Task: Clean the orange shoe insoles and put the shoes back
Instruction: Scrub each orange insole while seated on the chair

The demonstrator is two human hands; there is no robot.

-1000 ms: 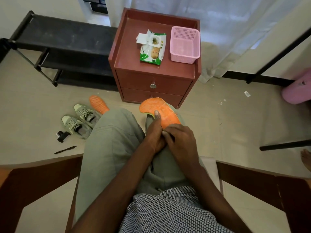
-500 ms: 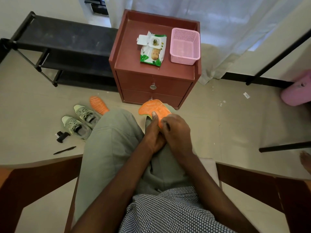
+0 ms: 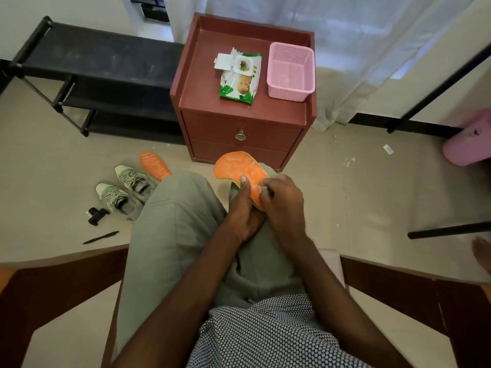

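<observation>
An orange insole [image 3: 240, 170] is held over the right knee of a seated person, its toe end reaching toward the front lower edge of a red-brown nightstand [image 3: 202, 83], just short of the drawers. The left hand [image 3: 245, 212] is curled around the insole's near end, with the thumb laid flat on the orange face beside the left rim. The right hand [image 3: 283, 201] is closed on the insole's right edge, its fingers bent together over a small white scrap, perhaps a wipe; what it is cannot be told for certain.

On the floor to the left, a second orange insole [image 3: 154, 164] is seen beside a pair of grey-green shoes [image 3: 125, 191], partly hidden by the left knee. Open floor is left between the shoes and a black shoe rack [image 3: 87, 75] along the far left wall.

On the nightstand top, a wipes pack [image 3: 239, 83] lies near the middle with its lid flipped open, and a pink basket [image 3: 291, 71] stands at the right edge. A pen [image 3: 101, 237] and a small black object [image 3: 97, 216] lie near the shoes.
</observation>
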